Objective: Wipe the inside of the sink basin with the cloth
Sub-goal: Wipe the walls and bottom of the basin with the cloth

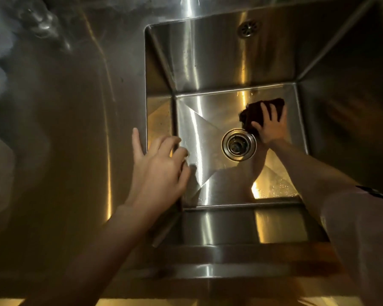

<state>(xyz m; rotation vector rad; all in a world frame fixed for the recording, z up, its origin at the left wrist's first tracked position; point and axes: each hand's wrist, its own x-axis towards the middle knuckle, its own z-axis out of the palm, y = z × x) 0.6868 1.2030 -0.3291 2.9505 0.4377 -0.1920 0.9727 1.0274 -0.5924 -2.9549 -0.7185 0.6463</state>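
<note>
A deep stainless steel sink basin [199, 120] fills the middle and right of the view. My right hand [271, 125] is down on the basin floor, pressing a dark cloth [255, 111] flat against the steel just right of and behind the round drain [238, 144]. The fingers are spread over the cloth, which sticks out beyond them toward the far right corner. My left hand [157, 166] hovers at the basin's left rim with loosely curled, parted fingers and nothing in it.
A steel countertop [75, 129] stretches to the left of the basin. An overflow grille [248, 28] sits high on the far wall. Water droplets glint on the near right part of the floor. A pale sleeve [363, 228] covers my right upper arm.
</note>
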